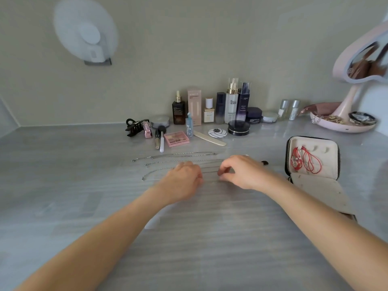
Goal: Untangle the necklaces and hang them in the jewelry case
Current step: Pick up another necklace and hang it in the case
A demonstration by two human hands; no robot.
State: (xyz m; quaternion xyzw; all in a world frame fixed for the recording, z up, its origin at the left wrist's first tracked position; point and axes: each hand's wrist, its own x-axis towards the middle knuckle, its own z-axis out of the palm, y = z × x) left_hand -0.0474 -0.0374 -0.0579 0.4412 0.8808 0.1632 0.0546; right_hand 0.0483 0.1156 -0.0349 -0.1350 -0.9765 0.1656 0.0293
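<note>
Several thin silver necklaces point(174, 155) lie stretched side by side across the grey tabletop point(63, 185). My left hand point(184, 177) rests over the nearest chain point(156, 172), fingers curled down onto it. My right hand point(241, 171) pinches the same chain between thumb and fingertips, a short way to the right. The open jewelry case point(329, 164), cream inside with a black zip edge, lies at the right. Red cord jewelry point(306, 160) hangs in its upright lid.
Cosmetic bottles and jars point(231, 106) line the back wall, with a black hair clip point(135, 127), a pink palette point(176, 138) and brushes in front. A pink mirror stand with a trinket dish point(344, 122) stands at the back right. A small dark object point(265, 163) lies by my right hand.
</note>
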